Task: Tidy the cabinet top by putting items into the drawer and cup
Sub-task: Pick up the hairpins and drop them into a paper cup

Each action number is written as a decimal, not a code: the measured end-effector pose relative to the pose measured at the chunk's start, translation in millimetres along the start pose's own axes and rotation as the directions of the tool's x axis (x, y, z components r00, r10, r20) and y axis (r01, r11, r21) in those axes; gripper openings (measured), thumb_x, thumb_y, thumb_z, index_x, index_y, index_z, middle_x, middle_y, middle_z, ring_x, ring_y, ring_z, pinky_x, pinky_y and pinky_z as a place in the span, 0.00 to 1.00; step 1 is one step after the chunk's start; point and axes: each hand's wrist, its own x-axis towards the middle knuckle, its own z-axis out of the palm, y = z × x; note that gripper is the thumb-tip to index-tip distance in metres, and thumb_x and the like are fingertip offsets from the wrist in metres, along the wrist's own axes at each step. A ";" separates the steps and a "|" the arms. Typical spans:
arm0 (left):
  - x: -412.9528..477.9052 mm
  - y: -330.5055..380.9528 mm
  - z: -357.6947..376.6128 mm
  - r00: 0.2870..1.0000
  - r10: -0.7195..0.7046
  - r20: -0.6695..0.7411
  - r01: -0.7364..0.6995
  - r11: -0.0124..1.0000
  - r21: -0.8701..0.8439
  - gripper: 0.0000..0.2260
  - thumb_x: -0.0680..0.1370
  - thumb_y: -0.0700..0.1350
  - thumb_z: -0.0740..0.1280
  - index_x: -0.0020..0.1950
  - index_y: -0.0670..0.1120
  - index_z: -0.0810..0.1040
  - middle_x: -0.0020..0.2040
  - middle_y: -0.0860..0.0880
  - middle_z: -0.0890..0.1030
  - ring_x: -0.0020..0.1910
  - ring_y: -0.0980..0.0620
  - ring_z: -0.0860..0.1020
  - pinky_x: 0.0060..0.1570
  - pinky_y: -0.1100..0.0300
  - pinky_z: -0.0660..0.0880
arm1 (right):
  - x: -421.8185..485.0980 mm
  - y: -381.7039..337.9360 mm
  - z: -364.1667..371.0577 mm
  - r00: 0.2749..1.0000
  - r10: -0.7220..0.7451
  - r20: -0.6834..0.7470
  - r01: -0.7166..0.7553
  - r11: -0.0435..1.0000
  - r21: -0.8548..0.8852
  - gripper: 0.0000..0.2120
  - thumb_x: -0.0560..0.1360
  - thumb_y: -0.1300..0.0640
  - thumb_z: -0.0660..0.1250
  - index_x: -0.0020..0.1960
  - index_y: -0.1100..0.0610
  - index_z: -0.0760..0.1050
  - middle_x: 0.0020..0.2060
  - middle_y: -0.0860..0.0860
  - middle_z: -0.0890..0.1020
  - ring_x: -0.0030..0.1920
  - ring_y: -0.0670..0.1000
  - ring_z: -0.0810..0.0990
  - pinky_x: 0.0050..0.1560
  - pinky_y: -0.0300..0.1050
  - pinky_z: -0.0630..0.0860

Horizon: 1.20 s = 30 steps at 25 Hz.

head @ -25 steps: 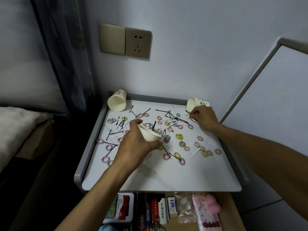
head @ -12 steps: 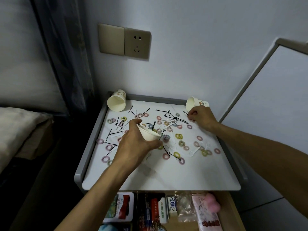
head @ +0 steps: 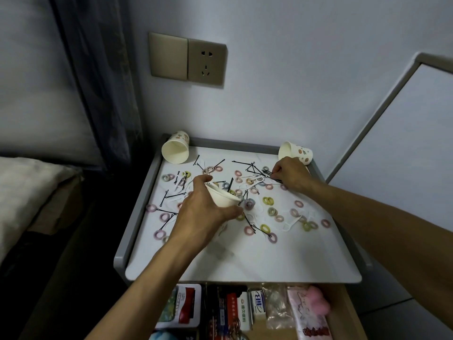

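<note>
Left hand [head: 203, 217] grips the paper cup [head: 224, 198], tilted above the middle of the table [head: 245, 261]. Right hand [head: 293, 176] has edged slightly left and now pinches black hairpins [head: 268, 173] at the far right. Transfer to the cup is pending. Hair ties [head: 268, 201] are still scattered, and the drawer [head: 343, 305] stands open.

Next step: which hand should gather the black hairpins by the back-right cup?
Right, probably. The right hand is at those hairpins, fingers pinching them. The left hand grips a paper cup mid-top, so it is occupied and farther off.
</note>
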 end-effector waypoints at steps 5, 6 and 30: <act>-0.9 0.7 0.9 1.000 0.015 0.001 -0.015 1.000 -0.017 0.40 0.64 0.51 0.79 0.70 0.54 0.63 0.58 0.48 0.77 0.54 0.46 0.77 0.52 0.51 0.76 | -8.8 7.9 -4.0 0.998 0.061 0.014 -0.061 0.998 0.022 0.09 0.76 0.59 0.69 0.39 0.62 0.80 0.39 0.55 0.84 0.38 0.50 0.79 0.44 0.48 0.76; -1.3 0.7 1.1 1.000 0.017 0.002 -0.017 1.000 -0.015 0.40 0.64 0.51 0.79 0.70 0.54 0.63 0.57 0.49 0.77 0.53 0.46 0.76 0.51 0.52 0.76 | -10.9 9.7 -7.9 0.996 0.083 -0.019 -0.081 0.994 0.066 0.09 0.76 0.59 0.68 0.39 0.60 0.79 0.38 0.55 0.84 0.39 0.51 0.80 0.46 0.48 0.76; -1.0 4.3 -3.5 0.995 0.103 -0.012 -0.103 0.995 -0.007 0.40 0.64 0.48 0.80 0.70 0.56 0.64 0.55 0.54 0.74 0.53 0.52 0.74 0.37 0.72 0.67 | -13.7 -10.3 -21.4 0.996 0.068 0.050 -0.068 0.998 0.005 0.03 0.72 0.61 0.72 0.44 0.59 0.84 0.41 0.52 0.85 0.43 0.50 0.81 0.42 0.42 0.76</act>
